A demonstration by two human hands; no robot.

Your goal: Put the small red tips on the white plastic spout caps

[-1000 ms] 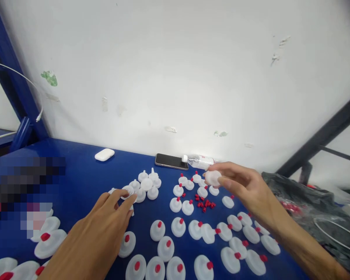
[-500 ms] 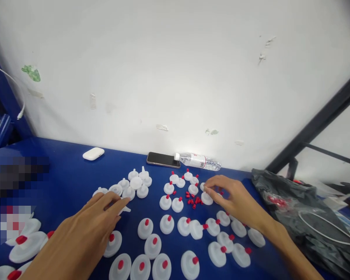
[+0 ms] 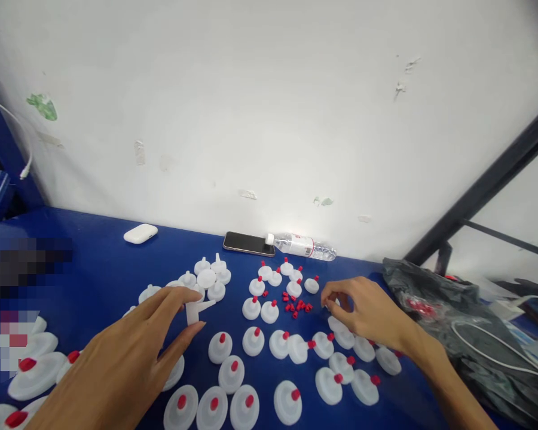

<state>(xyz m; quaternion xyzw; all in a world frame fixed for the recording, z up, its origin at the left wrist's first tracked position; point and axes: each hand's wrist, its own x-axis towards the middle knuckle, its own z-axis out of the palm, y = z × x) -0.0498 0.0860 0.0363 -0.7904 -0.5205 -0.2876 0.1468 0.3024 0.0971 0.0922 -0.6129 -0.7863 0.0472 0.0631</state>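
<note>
My left hand (image 3: 161, 322) pinches a white plastic nozzle cap (image 3: 192, 312) between thumb and fingertips, tilted on its side with its bare spout pointing right. Behind it lies a cluster of white nozzle caps without red tips (image 3: 206, 278). My right hand (image 3: 358, 307) has its fingers curled down round a white nozzle cap (image 3: 336, 322) on the right of the table, partly hidden by the fingers. Just left of that hand is a small pile of loose red tip covers (image 3: 295, 307). Many white nozzle caps with red tips (image 3: 231, 374) stand across the front and middle.
A black phone (image 3: 248, 243) and a clear water bottle (image 3: 302, 245) lie by the wall. A white earbud case (image 3: 140, 233) sits at back left. On the right are a black plastic bag (image 3: 412, 283) and a clear bag of red pieces (image 3: 421, 307). The table (image 3: 94, 257) is blue.
My left hand has lifted a bare-spouted white nozzle cap from the cluster's front edge. My right hand has moved right, drawing a nozzle cap away from the red pile.
</note>
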